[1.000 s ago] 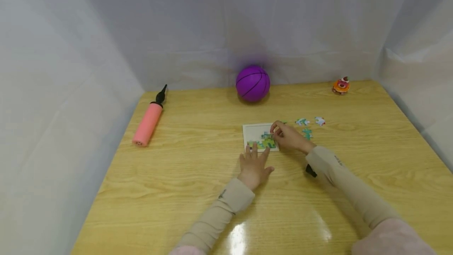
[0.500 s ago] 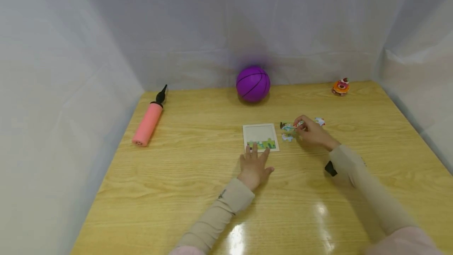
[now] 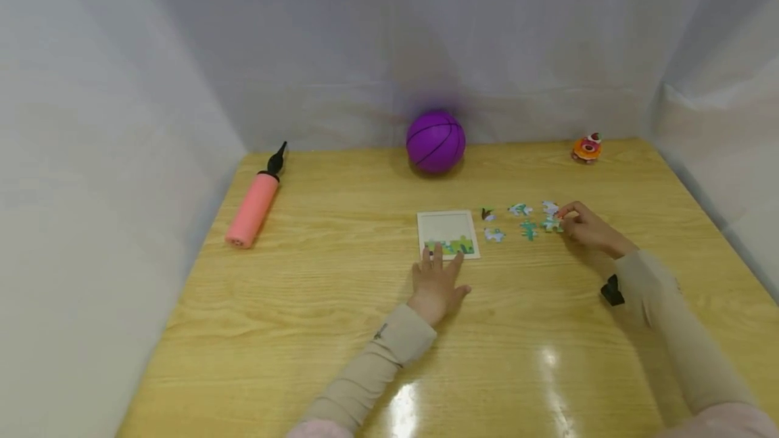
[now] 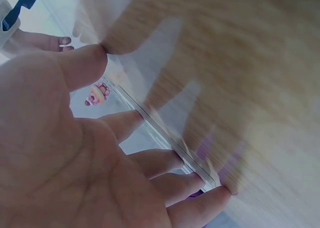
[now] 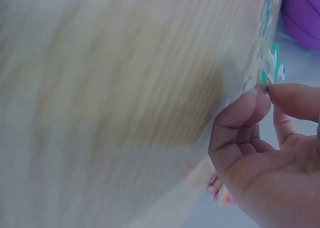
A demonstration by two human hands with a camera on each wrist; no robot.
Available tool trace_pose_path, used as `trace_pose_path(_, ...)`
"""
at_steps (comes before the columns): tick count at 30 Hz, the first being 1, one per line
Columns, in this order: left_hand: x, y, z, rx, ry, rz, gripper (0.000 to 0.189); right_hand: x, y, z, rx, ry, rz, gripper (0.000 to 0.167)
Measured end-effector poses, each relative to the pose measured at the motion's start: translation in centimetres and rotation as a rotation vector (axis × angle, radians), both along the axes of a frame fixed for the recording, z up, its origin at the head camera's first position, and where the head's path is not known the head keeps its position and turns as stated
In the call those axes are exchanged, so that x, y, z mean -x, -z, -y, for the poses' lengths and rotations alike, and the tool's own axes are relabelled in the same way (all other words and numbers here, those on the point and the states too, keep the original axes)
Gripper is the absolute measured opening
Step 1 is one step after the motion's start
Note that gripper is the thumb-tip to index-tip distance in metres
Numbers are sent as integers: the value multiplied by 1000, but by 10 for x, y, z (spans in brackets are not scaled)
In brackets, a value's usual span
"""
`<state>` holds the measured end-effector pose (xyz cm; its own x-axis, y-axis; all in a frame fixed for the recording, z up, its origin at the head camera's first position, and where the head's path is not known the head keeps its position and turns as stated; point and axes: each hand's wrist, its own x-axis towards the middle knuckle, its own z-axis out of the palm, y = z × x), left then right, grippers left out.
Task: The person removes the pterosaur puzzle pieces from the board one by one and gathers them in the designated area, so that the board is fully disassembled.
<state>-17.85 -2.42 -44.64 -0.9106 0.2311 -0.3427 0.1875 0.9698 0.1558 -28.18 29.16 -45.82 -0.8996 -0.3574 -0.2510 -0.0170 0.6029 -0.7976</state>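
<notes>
In the head view, my left hand [image 3: 435, 286] rests with spread fingers on the near edge of a square white puzzle tray [image 3: 429, 227]. Joined green puzzle pieces [image 3: 460, 246] line the tray's near side. The left wrist view shows those fingertips [image 4: 172, 159] against the tray's edge. To the right, my right hand [image 3: 592, 230] pinches a green and white puzzle piece [image 3: 551, 224] between thumb and fingers, at the right end of the loose pieces. Seen from the right wrist, the pinched piece [image 5: 264, 77] is partly covered by the fingertips.
Several loose puzzle pieces [image 3: 528, 229] lie in two rows right of the tray. Behind stands a purple ball [image 3: 435, 142]. A pink hand pump [image 3: 253, 211] lies at left, and a small orange and pink toy [image 3: 587, 148] sits at the back right. White sheeting surrounds the wooden table [image 3: 292, 330].
My right hand has moved right from the tray to the end of the loose pieces, carrying a puzzle piece away from the tray. The left hand stays in place.
</notes>
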Motion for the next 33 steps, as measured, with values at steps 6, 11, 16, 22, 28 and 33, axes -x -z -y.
trace_pose_path(6,0,0,0,-6,-4,2,66,-3,1,-8,-5,5,35,22)
trace_pose_path(11,-1,-1,0,-3,-4,-2,66,-4,2,-8,-95,1,-35,23)
trace_pose_path(16,0,-2,0,2,-2,0,66,-2,4,-6,-186,1,-117,23)
trace_pose_path(22,0,-1,0,-10,-3,4,65,-1,5,-3,-219,5,-156,27)
trace_pose_path(28,0,-1,0,-4,4,0,65,-2,6,-3,-216,5,-163,29)
trace_pose_path(33,1,-1,0,8,10,3,65,-6,3,7,-186,56,-180,28)
